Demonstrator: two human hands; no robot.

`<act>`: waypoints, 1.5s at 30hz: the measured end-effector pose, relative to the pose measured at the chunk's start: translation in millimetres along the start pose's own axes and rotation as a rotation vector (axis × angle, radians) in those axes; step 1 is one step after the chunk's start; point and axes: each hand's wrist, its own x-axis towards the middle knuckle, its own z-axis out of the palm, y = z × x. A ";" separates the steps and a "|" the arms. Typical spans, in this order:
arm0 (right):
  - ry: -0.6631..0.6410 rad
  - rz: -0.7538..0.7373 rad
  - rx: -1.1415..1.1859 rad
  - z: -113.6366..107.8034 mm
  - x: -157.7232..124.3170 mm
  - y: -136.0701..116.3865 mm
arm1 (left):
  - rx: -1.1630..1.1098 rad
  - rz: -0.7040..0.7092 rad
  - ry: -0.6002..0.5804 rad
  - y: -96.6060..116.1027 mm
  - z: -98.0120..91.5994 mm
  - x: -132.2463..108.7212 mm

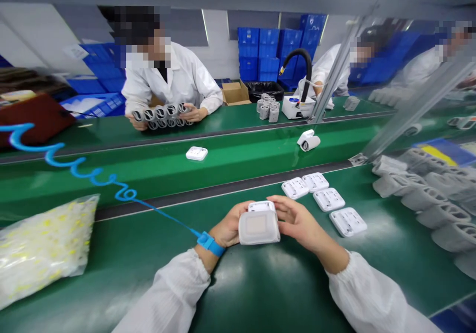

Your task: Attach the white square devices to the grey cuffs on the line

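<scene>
Left hand [227, 228] and right hand [297, 221] clamp together on a white plastic housing [258, 228] over the green surface [271, 293]; four white units [323, 199] lie laid out alongside, with a bank of grey sleeves [424, 199] waiting further right.

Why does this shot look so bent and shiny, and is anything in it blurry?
In the head view, the wide angle stretches the edges, so the metal post leans sharply; pale glare patches lie on the green belt; the grey housings at the right edge look hazy and washed out, while the white device between the left hand and right hand looks fairly sharp.
</scene>
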 end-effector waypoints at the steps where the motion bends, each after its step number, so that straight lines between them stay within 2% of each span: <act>1: -0.019 0.035 -0.017 -2.4 -0.6 -1.1 | 0.022 0.006 0.017 -0.6 0.7 0.5; 6: -0.078 0.197 -0.123 -21.1 -1.9 7.7 | 0.199 0.046 0.026 -8.2 -4.3 5.0; 11: -0.102 0.237 -0.254 -34.1 1.4 19.3 | 0.374 0.098 0.045 -13.3 -7.3 7.7; 14: -0.076 0.152 -0.426 -37.6 -1.0 21.9 | 0.526 0.147 0.075 -12.4 -4.0 3.2; 18: -0.086 -0.057 -0.721 -44.6 -4.8 28.4 | 0.814 0.245 0.078 -9.2 -3.0 -4.3; 21: -0.065 -0.201 -0.910 -46.6 -6.8 34.8 | 0.923 0.308 0.084 -10.0 -3.8 -6.0; 25: 0.001 -0.305 -0.990 -42.2 -7.8 40.7 | 0.953 0.341 0.127 -15.3 -1.9 -4.8; 30: 0.052 -0.268 -0.947 -39.6 -4.7 41.6 | 0.916 0.351 0.157 -18.8 0.1 -1.7; 33: 0.028 -0.196 -0.910 -41.6 -2.2 37.6 | 0.841 0.336 0.139 -15.6 -2.0 1.6; 36: -0.021 -0.131 -0.893 -44.1 -1.2 31.7 | 0.765 0.300 0.072 -10.1 -5.3 3.4; 39: -0.075 -0.114 -0.906 -44.8 -2.9 27.1 | 0.797 0.287 0.029 -7.0 -6.7 1.7; 45: -0.064 -0.318 -0.999 -41.8 -7.1 33.9 | 0.984 0.401 0.062 -14.3 -4.4 -4.6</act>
